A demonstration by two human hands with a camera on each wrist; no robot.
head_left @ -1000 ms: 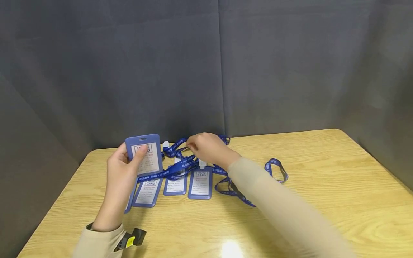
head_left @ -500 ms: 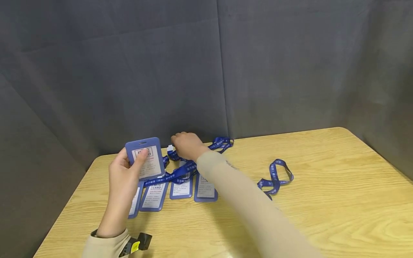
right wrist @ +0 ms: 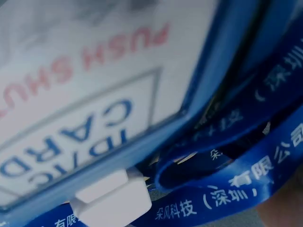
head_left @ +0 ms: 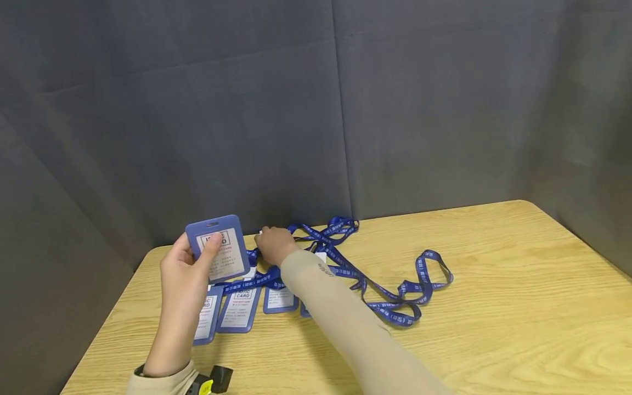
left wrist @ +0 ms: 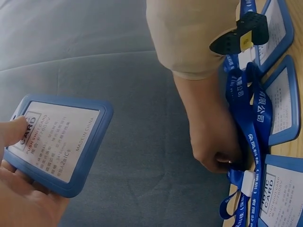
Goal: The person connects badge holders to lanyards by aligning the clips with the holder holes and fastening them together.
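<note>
My left hand (head_left: 185, 274) holds a blue badge holder (head_left: 224, 263) upright above the table, thumb on its front and fingers behind. A slot shows at its top edge, with no strap through it. My right hand (head_left: 275, 245) reaches to the back of the table, among the blue lanyards (head_left: 340, 269). Its curled fingers pinch a lanyard by its white clip, of which a small bit shows at the fingertips. In the left wrist view the right hand (left wrist: 213, 142) is beside a lanyard strap (left wrist: 251, 127) and another white clip (left wrist: 247, 183).
Several badge holders (head_left: 238, 310) with lanyards lie in a row on the wooden table (head_left: 494, 307). A loose strap loop trails to the right. Dark cloth (head_left: 419, 109) stands behind the table. In the right wrist view a badge holder (right wrist: 85, 94) with a white clip (right wrist: 111, 201) is close up.
My right hand has moved left along the back of the table to a white clip and down with it. The left hand keeps the badge holder raised, with little movement.
</note>
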